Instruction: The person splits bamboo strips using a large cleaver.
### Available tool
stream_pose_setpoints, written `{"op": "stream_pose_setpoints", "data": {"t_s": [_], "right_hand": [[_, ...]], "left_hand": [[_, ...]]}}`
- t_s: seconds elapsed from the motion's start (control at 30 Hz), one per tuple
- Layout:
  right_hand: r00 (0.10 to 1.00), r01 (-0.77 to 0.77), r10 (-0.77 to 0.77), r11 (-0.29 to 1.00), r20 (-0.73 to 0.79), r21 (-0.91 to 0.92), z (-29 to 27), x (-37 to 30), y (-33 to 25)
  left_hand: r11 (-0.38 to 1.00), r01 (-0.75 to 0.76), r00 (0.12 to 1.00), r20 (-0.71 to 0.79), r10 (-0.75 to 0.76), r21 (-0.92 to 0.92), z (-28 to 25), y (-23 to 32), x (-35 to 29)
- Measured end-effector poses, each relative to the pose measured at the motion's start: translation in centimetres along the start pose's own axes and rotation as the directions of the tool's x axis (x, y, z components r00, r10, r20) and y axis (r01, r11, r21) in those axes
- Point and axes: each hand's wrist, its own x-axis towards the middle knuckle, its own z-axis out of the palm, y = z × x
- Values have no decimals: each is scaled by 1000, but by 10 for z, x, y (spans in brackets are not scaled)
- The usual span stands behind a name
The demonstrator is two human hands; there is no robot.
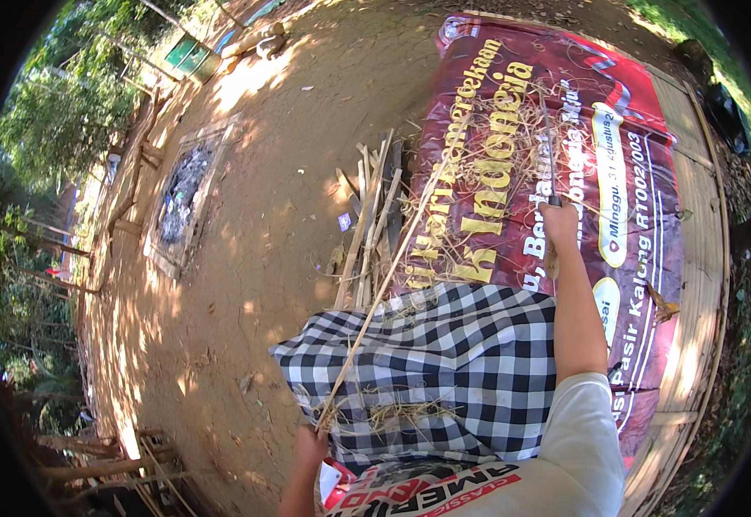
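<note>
My left hand (pixel 309 450), low at the left of my lap, is closed round the near end of a long thin bamboo strip (pixel 373 312). The strip slants away to the right, across the black-and-white checked cloth (pixel 427 353) on my lap and over the red printed banner (pixel 479 185). My right hand (pixel 560 226) is stretched forward over the banner, closed on a knife (pixel 548 129) whose thin blade points away from me. The blade lies to the right of the strip, apart from it. Curly pale shavings (pixel 513 138) surround the blade, and more lie on the cloth.
Split bamboo pieces (pixel 367 224) are piled left of the banner on bare earth. A bamboo platform edge (pixel 703 258) runs along the right. Farther left are a framed ash pit (pixel 187 194), a wooden rail fence (pixel 134 172) and a green drum (pixel 193 59).
</note>
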Motion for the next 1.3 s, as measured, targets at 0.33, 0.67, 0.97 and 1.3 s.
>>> {"op": "stream_pose_setpoints", "data": {"t_s": [0.33, 0.67, 0.97, 1.3], "right_hand": [[962, 76, -165, 926, 216, 369, 42, -86, -62], [419, 819, -753, 555, 507, 148, 41, -163, -97], [70, 855, -704, 407, 706, 321, 63, -234, -89], [28, 777, -701, 464, 713, 426, 76, -268, -95]], "left_hand": [[1000, -8, 1000, -19, 8, -30, -4, 11, -4], [990, 59, 998, -28, -56, 131, -1, 35, -14], [993, -104, 994, 32, 102, 63, 1, 30, -16], [991, -125, 992, -34, 124, -46, 14, 17, -12]]}}
